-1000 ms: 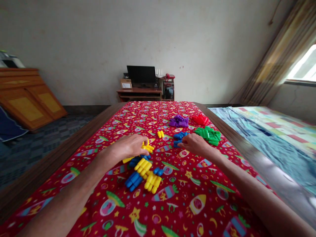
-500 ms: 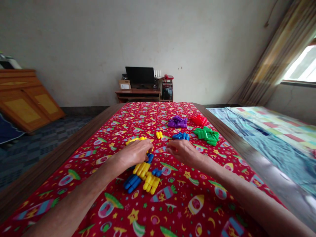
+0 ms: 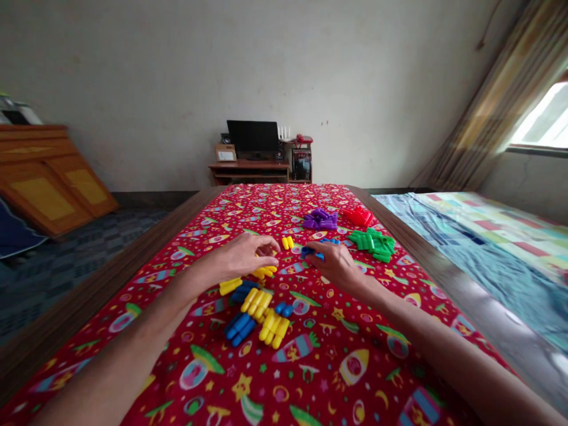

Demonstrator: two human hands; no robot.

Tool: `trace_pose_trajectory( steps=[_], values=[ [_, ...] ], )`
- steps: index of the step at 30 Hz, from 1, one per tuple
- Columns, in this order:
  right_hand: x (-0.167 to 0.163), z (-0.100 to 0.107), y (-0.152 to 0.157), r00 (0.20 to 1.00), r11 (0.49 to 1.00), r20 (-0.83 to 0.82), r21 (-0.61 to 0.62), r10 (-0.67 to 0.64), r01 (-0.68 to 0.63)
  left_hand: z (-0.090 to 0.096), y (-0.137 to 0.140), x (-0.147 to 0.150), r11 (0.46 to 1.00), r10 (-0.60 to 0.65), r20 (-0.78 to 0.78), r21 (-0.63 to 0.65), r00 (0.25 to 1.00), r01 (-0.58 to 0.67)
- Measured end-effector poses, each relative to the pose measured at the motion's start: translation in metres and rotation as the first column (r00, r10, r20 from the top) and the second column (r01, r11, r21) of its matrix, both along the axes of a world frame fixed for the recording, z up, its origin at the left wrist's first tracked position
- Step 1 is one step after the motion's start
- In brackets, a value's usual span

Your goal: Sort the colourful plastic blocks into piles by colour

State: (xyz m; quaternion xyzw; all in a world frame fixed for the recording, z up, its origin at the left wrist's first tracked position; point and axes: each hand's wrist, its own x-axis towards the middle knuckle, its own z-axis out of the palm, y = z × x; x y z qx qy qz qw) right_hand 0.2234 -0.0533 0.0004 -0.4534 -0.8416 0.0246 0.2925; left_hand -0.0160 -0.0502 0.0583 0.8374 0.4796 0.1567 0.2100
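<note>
between the right fingers (image 3: 321,246) a blue block (image 3: 306,252) sits pinched, left fingers (image 3: 268,260) parted.

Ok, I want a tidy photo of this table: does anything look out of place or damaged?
Nearest the camera, blue blocks lie jumbled with yellow blocks, which looks odd because the purple pile, red pile and green pile are each one colour. A yellow piece also sits apart by itself. I can't make out any damage.
</note>
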Motion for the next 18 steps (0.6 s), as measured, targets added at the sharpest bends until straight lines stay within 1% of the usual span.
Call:
trace_pose_trajectory(
  steps=[1,3,5,8,11,13,14,16,18],
  values=[
    [0.006,0.0,0.006,0.999,0.999,0.038,0.045,-0.024,0.022,0.003,0.002,-0.01,1.0,0.012,-0.08,-0.012,0.997,-0.013],
    [0.016,-0.004,0.017,0.993,0.993,0.114,0.12,-0.032,0.018,0.005,0.005,-0.029,0.999,0.011,-0.244,-0.043,0.97,-0.022],
    [0.023,-0.011,0.025,0.981,0.99,0.196,0.14,-0.015,-0.012,0.002,0.006,-0.04,0.997,-0.01,-0.37,-0.07,0.929,-0.018],
    [0.028,-0.022,0.03,0.953,0.993,0.302,0.106,0.014,-0.048,-0.008,0.003,-0.033,0.995,-0.065,-0.472,-0.102,0.879,0.019],
    [0.028,-0.024,0.028,0.945,0.992,0.325,0.106,0.03,-0.068,-0.015,-0.005,-0.016,0.996,-0.075,-0.55,-0.084,0.832,0.034],
    [0.026,-0.02,0.025,0.953,0.989,0.301,0.124,0.042,-0.083,-0.016,-0.007,-0.01,0.999,-0.04,-0.572,-0.041,0.819,0.02],
    [0.024,-0.017,0.022,0.958,0.987,0.283,0.128,0.053,-0.093,-0.016,-0.007,-0.009,0.999,-0.033,-0.565,-0.034,0.824,0.016],
    [0.019,-0.01,0.014,0.966,0.986,0.24,0.106,0.099,-0.128,-0.015,-0.004,-0.012,0.998,-0.052,-0.506,-0.055,0.861,0.028],
    [0.01,-0.005,0.003,0.973,0.984,0.166,0.043,0.162,-0.171,-0.013,0.0,-0.014,0.999,-0.033,-0.405,-0.046,0.914,0.015]
  ],
)
